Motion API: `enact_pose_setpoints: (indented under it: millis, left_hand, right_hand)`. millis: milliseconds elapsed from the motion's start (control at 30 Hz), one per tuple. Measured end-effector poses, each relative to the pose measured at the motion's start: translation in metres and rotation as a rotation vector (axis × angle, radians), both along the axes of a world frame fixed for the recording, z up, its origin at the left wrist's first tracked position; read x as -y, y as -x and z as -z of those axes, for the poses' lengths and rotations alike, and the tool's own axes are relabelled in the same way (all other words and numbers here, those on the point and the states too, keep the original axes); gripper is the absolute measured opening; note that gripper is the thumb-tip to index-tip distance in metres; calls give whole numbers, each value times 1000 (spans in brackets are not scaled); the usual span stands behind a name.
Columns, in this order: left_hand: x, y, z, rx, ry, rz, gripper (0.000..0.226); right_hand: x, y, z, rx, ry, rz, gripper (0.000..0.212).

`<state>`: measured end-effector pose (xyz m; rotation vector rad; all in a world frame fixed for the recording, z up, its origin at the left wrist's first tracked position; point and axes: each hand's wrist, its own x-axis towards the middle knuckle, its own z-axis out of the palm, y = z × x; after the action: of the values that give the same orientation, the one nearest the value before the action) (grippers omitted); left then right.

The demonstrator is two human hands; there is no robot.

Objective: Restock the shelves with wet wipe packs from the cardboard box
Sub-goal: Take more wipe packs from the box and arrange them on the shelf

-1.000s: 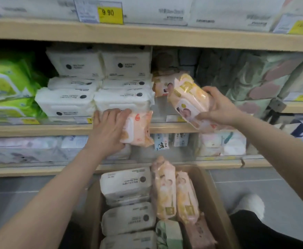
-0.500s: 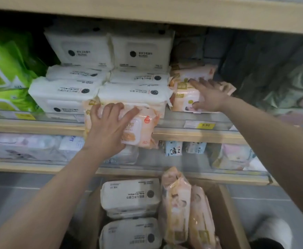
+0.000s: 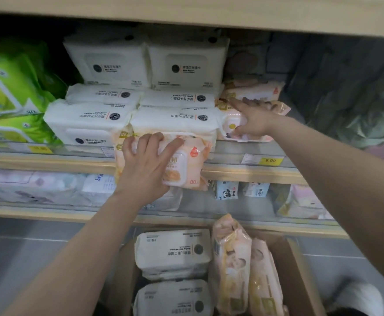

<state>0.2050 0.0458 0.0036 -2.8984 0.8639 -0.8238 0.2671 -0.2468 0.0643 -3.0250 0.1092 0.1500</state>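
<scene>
Peach pack (image 3: 186, 165) gripped by left hand (image 3: 145, 165); right hand (image 3: 252, 120) pinches shelved pack (image 3: 234, 131).

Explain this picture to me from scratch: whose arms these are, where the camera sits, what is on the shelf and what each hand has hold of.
There is no machine here. A person wears a camera on the head, looking forward and down, so both bare arms reach in from the bottom edge.

The left hand grips a peach wet wipe pack in front of the shelf edge. The right hand has its thumb and fingers around the edge of another peach pack already lying on the shelf, under a second one.

Beside those sit stacked white wipe packs and green packs. A yellow price tag reads 9.90. Below, the cardboard box holds more white and peach packs.
</scene>
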Motion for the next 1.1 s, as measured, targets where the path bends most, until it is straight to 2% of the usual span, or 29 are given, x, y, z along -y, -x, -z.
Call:
enact_pose_setpoints:
  millis: [67, 167, 233, 333, 400, 533, 600, 667, 733, 800, 833, 900, 1000, 1033, 1100]
  left_hand:
    - [3, 3, -1, -9, 5, 3, 101]
    - [10, 12, -3, -22, 7, 27, 102]
    - [18, 21, -6, -32, 12, 58, 102]
    - [37, 41, -14, -32, 44, 111, 99]
    - [48, 55, -17, -15, 58, 157, 96]
    - [57, 79, -22, -52, 112, 212, 107]
    - [55, 86, -31, -136, 211, 199, 117]
    - [50, 89, -42, -393, 449, 161, 128]
    - [41, 85, -47, -789, 854, 149, 131]
    - [34, 83, -51, -1077, 1203, 132, 121]
    - [34, 84, -53, -1186, 1277, 130, 108]
    - [40, 94, -54, -1354, 1283, 173, 68]
    - [51, 105, -50, -1374, 1338, 126, 22]
    - [52, 106, -47, -1347, 1371, 92, 17]
    - [53, 106, -41, -1269, 1383, 66, 21]
  right_hand:
    - [-5, 14, -1, 111, -85, -16, 88]
    - [-19, 55, 1, 341, -300, -110, 68]
    - [-33, 94, -1, 242, -563, -119, 65]
    - [-54, 145, -5, -56, -967, -54, 76]
    - [-61, 159, 0, -54, -1077, 27, 83]
    - [-53, 181, -3, 21, -1132, 156, 72]
    - [-40, 194, -11, 39, -1163, 175, 65]
    - [-28, 207, -22, 72, -1190, 175, 62]
    - [-16, 218, -32, 89, -1213, 157, 64]
    - [-9, 226, -40, 95, -1188, 137, 69]
    - [-7, 229, -42, 96, -1180, 125, 71]
    - [-8, 233, -41, 89, -1185, 95, 70]
    - [-12, 239, -38, 46, -1172, 66, 68]
    - [-15, 239, -37, 26, -1108, 53, 66]
    - [-22, 236, -34, 28, -803, 24, 66]
